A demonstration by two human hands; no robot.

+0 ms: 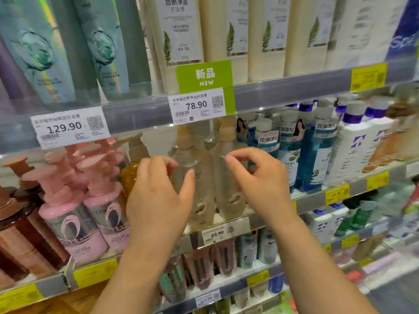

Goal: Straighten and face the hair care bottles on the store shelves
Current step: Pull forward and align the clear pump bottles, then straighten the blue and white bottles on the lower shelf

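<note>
Reaching up from the lower edge of the view, two bare forearms are raised toward the middle shelf [263, 219]. The left hand [158, 198] is held with its back to the camera, wrist bent slightly, fingers loosely curved. Its thumb is stretched rightward across the front of the left clear bottle [199, 189], and the fingertips are hidden by blur near that bottle's shoulder; whether the bottle is actually gripped cannot be told. The right hand [258, 177] is held a little higher, fingers bent downward like a claw, with index and thumb brought close together in front of the right clear bottle [229, 175]. No firm hold is seen, and contact cannot be confirmed.

Both clear bottles are stood upright, side by side and nearly touching, at the front edge of the middle shelf, above a price tag [216, 234] marked 89.90. Beige pump heads are fitted on top. An amber bottle [130, 175] is placed just left of them, partly covered by the left hand, with pink pump bottles [68, 214] further left and blue bottles [301, 155] to the right.

On the upper shelf, cream bottles [181, 35] with fern labels are lined up behind a green tag [205, 77].
</note>
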